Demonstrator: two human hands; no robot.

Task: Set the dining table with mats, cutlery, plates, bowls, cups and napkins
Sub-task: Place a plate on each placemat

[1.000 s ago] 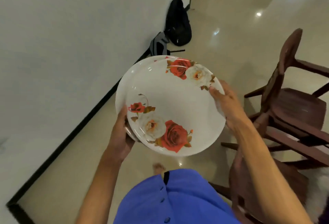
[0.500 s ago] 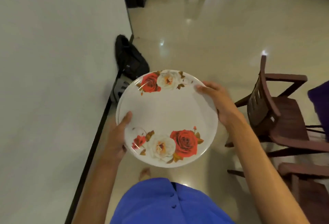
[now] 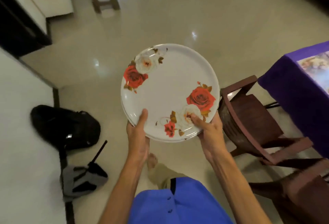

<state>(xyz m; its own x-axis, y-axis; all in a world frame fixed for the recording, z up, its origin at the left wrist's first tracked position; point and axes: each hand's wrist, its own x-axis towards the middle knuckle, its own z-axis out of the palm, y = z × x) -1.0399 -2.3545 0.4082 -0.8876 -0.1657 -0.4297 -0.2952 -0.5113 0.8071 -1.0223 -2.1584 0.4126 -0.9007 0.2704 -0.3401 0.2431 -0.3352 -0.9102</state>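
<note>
A black backpack [image 3: 65, 127] lies on the floor at left, while the left hand [image 3: 138, 131] and right hand [image 3: 207, 128] each grip the near rim of stacked white rose-printed plates [image 3: 169, 90], beside a purple-clothed surface [image 3: 288, 88] at right.

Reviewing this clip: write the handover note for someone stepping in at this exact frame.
Left hand grips the near-left rim of the stack of rose-patterned plates, thumb on top. Right hand grips the near-right rim. The stack is held in the air above the floor. The table with the purple cloth is at right, with a mat on it. No plate is laid yet; the rest of the table is out of view.
</note>
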